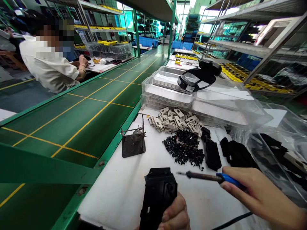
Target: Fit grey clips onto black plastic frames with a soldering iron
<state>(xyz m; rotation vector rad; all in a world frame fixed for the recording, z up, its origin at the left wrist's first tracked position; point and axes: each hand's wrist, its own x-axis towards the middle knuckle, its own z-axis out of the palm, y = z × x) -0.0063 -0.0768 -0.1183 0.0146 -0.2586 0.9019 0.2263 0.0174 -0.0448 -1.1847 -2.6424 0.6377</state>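
Observation:
A black plastic housing [158, 191] is gripped in my left hand [176, 214], whose fingers wrap round its right edge; the rest of this hand is hidden or cut off below. In my right hand [254, 188] is a soldering iron [203, 176] with a blue handle, its tip pointing left, beside the housing's upper right and apart from it. Ahead lie a heap of small black plastic pieces [182, 153] and a pile of beige plastic parts [175, 119]. More black housings [237, 153] rest at the right.
A metal soldering iron stand [133, 145] stands at the white worktop's [115, 185] left side. Clear plastic trays [216, 108] are stacked behind the piles, with a black strapped device [196, 76] on top. A green conveyor [79, 115] runs along the left; a co-worker [50, 64] sits beyond it.

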